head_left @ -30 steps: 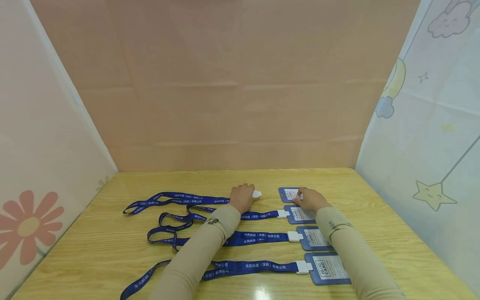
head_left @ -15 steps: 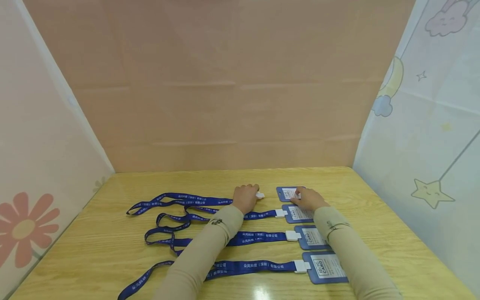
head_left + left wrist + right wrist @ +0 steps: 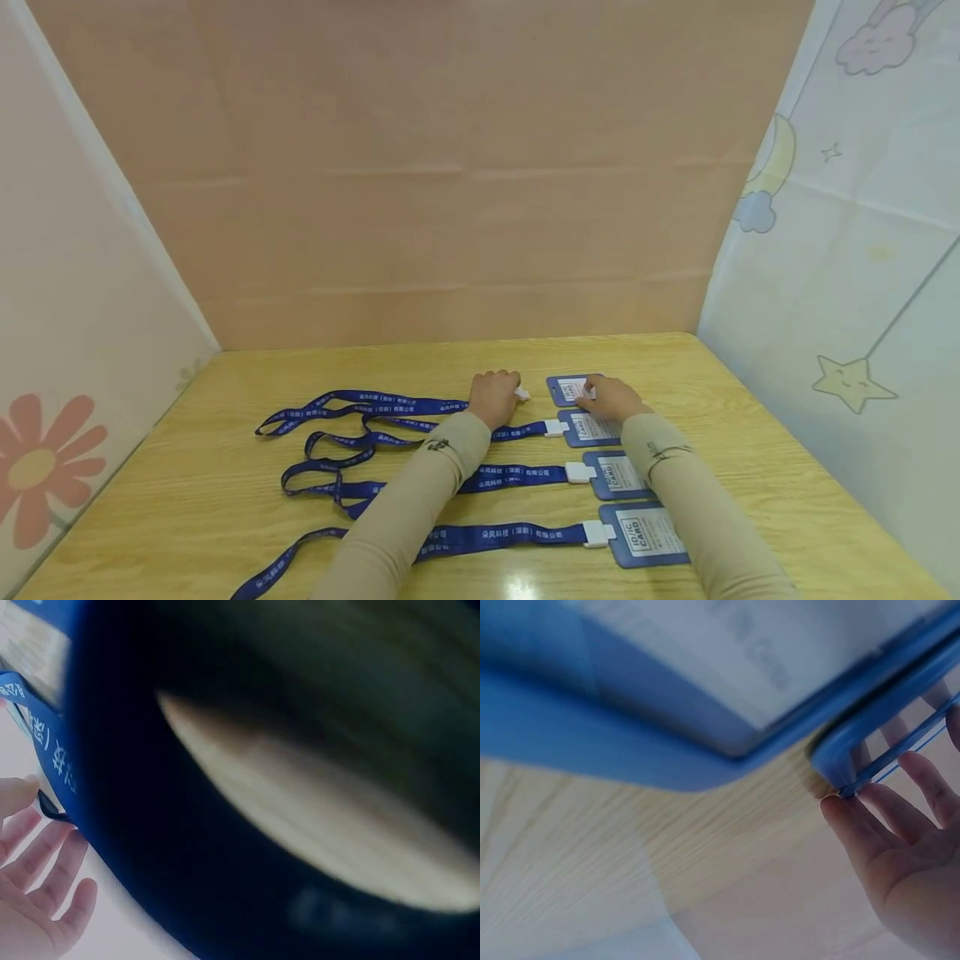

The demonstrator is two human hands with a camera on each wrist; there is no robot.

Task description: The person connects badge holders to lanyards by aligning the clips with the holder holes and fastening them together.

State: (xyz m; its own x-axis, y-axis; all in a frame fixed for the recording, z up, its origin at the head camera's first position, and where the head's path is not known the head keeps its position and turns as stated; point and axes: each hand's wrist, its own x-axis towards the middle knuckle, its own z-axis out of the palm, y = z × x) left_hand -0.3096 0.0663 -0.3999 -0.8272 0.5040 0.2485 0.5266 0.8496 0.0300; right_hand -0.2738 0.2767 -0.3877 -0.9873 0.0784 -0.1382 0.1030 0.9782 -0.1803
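Observation:
At the far side of the table, my left hand (image 3: 495, 398) pinches a dark blue lanyard (image 3: 397, 402) near its end, and the white clip (image 3: 522, 393) pokes out past the fingers. In the left wrist view, thumb and fingers hold the printed strap (image 3: 58, 761); a blurred near strap covers much of that view. My right hand (image 3: 613, 400) grips a blue ID card holder (image 3: 564, 390) by its right part, its slotted end facing the clip across a small gap. The right wrist view has the fingers (image 3: 847, 825) on the edge of this holder.
Three more lanyards lie in rows nearer me, their white clips (image 3: 555, 427) (image 3: 580, 472) (image 3: 597, 534) joined to blue card holders (image 3: 590, 427) (image 3: 617, 477) (image 3: 647, 533). My forearms pass over them. A tan backdrop (image 3: 450, 250) and patterned side panels (image 3: 855, 275) enclose the wooden table (image 3: 187, 483).
My left hand has moved a little right with the lanyard, so the gap between its clip and the card holder is narrower. The right hand keeps its hold; the head view has shifted slightly.

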